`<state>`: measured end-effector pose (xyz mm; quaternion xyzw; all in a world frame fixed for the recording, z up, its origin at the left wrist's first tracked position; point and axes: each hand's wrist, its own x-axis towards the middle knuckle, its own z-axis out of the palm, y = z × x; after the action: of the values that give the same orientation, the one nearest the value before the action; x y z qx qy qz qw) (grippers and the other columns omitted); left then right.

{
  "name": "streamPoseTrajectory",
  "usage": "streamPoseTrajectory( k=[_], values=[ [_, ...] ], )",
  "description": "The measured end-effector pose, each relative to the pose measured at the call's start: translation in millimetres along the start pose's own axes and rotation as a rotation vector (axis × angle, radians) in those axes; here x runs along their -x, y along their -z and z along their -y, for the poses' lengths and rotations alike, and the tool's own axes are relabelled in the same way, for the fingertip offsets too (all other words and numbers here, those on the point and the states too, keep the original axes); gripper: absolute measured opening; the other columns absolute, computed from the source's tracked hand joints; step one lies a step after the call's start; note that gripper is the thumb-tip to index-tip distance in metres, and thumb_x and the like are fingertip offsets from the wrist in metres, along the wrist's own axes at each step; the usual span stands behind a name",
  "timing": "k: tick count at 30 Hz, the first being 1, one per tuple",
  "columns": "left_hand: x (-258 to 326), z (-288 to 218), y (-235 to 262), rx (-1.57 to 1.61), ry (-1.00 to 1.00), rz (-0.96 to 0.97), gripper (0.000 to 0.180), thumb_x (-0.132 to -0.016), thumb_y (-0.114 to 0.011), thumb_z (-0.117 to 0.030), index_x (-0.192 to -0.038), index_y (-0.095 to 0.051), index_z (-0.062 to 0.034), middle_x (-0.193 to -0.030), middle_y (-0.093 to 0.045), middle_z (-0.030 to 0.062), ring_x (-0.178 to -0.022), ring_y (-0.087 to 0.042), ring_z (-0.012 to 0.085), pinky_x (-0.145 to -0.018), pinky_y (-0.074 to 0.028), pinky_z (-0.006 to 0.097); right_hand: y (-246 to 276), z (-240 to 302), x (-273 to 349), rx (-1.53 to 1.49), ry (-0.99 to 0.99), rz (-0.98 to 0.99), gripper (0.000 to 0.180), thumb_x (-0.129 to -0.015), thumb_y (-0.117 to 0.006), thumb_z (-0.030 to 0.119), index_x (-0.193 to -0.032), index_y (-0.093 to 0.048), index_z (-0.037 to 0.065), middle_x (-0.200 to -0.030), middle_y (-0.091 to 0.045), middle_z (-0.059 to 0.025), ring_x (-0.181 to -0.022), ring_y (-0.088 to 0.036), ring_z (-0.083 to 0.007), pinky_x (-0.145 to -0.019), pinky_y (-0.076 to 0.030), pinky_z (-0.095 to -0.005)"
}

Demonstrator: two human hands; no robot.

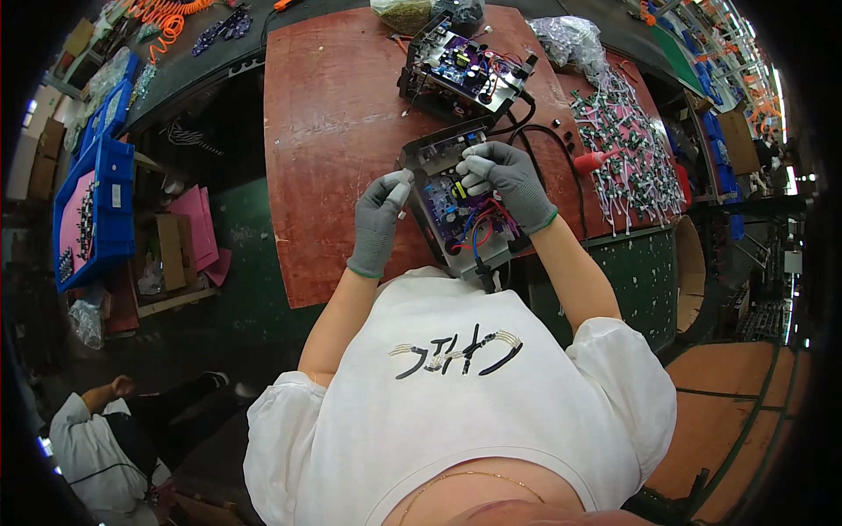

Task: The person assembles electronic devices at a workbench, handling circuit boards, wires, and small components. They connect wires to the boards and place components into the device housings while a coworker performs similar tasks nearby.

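An open metal housing with a purple circuit board [452, 203] and red and blue wires lies on the table in front of me. My left hand [379, 219], in a grey glove with white fingertips, is closed in a pinch at the housing's left side. A small white piece [402, 214] shows just under its fingertips. Over the board's upper right part, my right hand [516, 182], gloved alike, has its thumb and fingers pressed together. Whatever it may hold is too small to make out.
Beyond stands a second open housing [465, 70] with black cables. To the right lie a red bottle with a thin nozzle [593, 161] and a heap of small cabled parts [624, 145]. Blue bins [95, 206] stand left of the red-brown tabletop [333, 114]. Another person [114, 438] is at lower left.
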<state>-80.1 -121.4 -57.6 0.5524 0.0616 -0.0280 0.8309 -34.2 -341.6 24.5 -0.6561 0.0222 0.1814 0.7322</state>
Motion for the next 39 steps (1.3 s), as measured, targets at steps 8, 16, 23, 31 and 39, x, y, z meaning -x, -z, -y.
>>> streamPoseTrajectory(
  k=[8, 16, 23, 31, 39],
  values=[
    [0, -1, -2, -0.047, -0.086, 0.043, 0.026, -0.095, -0.063, -0.019, -0.119, -0.068, -0.0081, -0.106, -0.069, -0.0035, -0.086, -0.058, 0.0018, -0.065, -0.043, 0.018, 2, -3, -3, -0.047, 0.040, -0.069, 0.017, -0.097, -0.061, 0.013, -0.109, -0.064, 0.001, -0.104, -0.069, -0.0076, -0.084, -0.065, -0.0094, -0.074, -0.055, -0.0231],
    [-1, -4, 0, -0.077, -0.056, 0.059, 0.025, -0.096, -0.062, -0.015, -0.119, -0.066, -0.0064, -0.096, -0.065, -0.0044, -0.078, -0.054, 0.0030, -0.062, -0.043, 0.018, -25, 9, -8, 0.195, 0.326, 0.039, 0.009, -0.092, -0.065, 0.007, -0.099, -0.068, 0.001, -0.098, -0.068, -0.0039, -0.086, -0.061, -0.0059, -0.076, -0.051, -0.0221],
    [-2, -12, 0, -0.001, -0.075, 0.083, 0.024, -0.096, -0.058, -0.008, -0.118, -0.064, -0.0043, -0.099, -0.064, -0.0022, -0.082, -0.053, 0.0041, -0.067, -0.045, 0.020, -63, 25, -17, 0.458, 0.452, 0.260, 0.008, -0.086, -0.064, 0.001, -0.093, -0.069, 0.001, -0.090, -0.062, -0.0021, -0.088, -0.062, -0.0101, -0.076, -0.050, -0.0262],
    [1, -1, 30, -0.177, -0.164, 0.143, 0.028, -0.093, -0.057, -0.001, -0.121, -0.060, 0.0000, -0.118, -0.061, 0.0055, -0.102, -0.059, 0.0101, -0.090, -0.048, 0.026, -42, 4, 23, 0.847, 0.587, 0.524, 0.016, -0.080, -0.070, 0.004, -0.096, -0.070, 0.008, -0.086, -0.060, -0.0079, -0.080, -0.062, -0.0256, -0.069, -0.050, -0.0349],
    [-26, 32, 50, -0.452, 0.124, 0.289, 0.023, -0.090, -0.067, -0.011, -0.111, -0.067, 0.0002, -0.105, -0.070, 0.0092, -0.097, -0.066, 0.0167, -0.085, -0.052, 0.031, -45, -10, 26, 0.887, 0.652, 0.494, 0.018, -0.079, -0.071, 0.003, -0.096, -0.070, 0.008, -0.087, -0.061, -0.0082, -0.078, -0.062, -0.0274, -0.067, -0.050, -0.0351]
  ],
)
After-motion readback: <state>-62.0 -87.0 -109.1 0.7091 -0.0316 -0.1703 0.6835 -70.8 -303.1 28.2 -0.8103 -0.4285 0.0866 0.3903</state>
